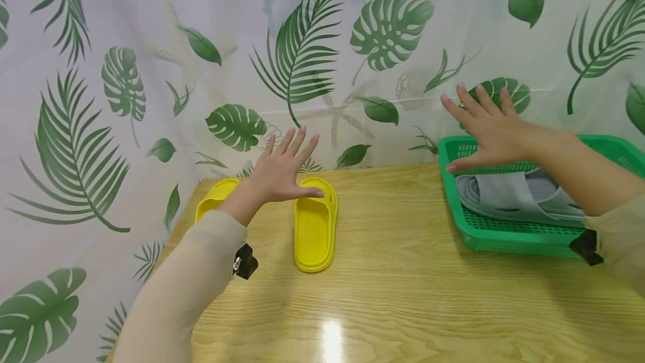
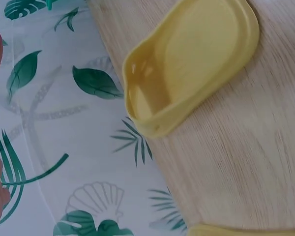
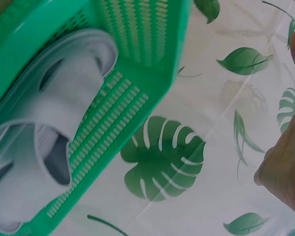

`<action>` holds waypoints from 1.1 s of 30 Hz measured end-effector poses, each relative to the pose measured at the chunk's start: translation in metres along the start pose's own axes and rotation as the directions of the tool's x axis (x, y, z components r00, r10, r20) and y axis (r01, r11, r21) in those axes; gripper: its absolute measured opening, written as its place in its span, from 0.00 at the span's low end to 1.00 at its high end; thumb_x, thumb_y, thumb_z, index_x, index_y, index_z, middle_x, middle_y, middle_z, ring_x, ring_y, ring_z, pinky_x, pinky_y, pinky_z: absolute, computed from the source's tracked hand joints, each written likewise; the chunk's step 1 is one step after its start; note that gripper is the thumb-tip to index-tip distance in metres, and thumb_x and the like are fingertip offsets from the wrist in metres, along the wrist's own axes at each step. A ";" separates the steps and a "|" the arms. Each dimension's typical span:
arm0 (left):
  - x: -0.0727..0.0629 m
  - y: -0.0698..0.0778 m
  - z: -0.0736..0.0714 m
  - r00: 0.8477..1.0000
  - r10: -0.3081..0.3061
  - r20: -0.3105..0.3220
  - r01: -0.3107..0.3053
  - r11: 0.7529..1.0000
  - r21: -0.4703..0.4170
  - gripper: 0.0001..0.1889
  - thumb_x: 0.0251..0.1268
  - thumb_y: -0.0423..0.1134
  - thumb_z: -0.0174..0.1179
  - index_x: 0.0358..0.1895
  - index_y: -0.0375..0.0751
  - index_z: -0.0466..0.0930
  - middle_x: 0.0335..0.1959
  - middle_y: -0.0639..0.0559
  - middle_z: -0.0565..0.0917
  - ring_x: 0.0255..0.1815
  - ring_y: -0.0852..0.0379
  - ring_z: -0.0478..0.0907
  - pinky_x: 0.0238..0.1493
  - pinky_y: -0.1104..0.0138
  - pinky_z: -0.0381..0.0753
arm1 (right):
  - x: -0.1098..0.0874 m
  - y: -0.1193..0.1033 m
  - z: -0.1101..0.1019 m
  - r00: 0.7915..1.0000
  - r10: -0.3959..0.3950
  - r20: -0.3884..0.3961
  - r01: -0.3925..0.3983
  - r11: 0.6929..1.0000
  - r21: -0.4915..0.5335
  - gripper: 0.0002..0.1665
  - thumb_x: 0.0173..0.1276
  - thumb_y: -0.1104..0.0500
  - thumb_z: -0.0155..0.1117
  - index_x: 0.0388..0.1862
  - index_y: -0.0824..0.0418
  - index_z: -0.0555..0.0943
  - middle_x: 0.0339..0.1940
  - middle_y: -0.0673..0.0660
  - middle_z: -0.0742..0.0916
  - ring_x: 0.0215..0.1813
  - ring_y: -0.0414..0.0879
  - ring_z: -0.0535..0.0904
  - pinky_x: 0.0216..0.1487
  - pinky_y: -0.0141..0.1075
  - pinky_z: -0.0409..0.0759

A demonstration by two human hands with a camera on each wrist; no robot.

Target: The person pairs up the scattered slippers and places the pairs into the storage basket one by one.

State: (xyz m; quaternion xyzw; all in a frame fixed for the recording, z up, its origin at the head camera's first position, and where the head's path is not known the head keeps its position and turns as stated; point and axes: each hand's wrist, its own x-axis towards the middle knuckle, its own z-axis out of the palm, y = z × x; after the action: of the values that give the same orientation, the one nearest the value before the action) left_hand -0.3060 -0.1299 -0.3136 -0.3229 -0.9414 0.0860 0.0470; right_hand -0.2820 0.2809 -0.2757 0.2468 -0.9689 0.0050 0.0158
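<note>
My left hand (image 1: 282,173) is held in the air with its fingers spread, above a yellow slipper (image 1: 312,234) on the wooden table. A second yellow slipper (image 1: 214,198) lies further left, partly hidden by my left forearm. On the other side, my right hand (image 1: 496,134) hovers with spread fingers over the rim of a green plastic basket (image 1: 504,242). Inside it lie grey slippers (image 1: 504,195), partly covered by my right forearm; the right wrist view shows their straps (image 3: 69,93) more fully. Neither hand holds anything.
The wooden table (image 1: 393,290) runs along a hanging cloth (image 1: 322,88) printed with green leaves, which stands behind it and at its left. Light reflects off the tabletop near the front. The basket has raised, perforated walls.
</note>
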 end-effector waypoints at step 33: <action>-0.070 -0.092 0.007 0.994 -0.112 -0.011 0.110 0.989 -0.097 0.54 0.55 0.73 0.49 0.77 0.51 0.34 0.78 0.45 0.37 0.77 0.43 0.36 0.70 0.39 0.35 | 0.064 -0.041 0.006 0.999 0.003 0.035 -0.008 0.992 0.130 0.68 0.57 0.25 0.54 0.75 0.54 0.26 0.75 0.66 0.31 0.74 0.66 0.23 0.63 0.66 0.19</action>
State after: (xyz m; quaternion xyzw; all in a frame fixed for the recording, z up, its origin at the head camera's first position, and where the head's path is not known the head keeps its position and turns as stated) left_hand -0.3072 -0.2450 -0.3048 -0.2726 -0.9605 0.0351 0.0440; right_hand -0.3187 0.2147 -0.2800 0.2447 -0.9674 0.0637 -0.0174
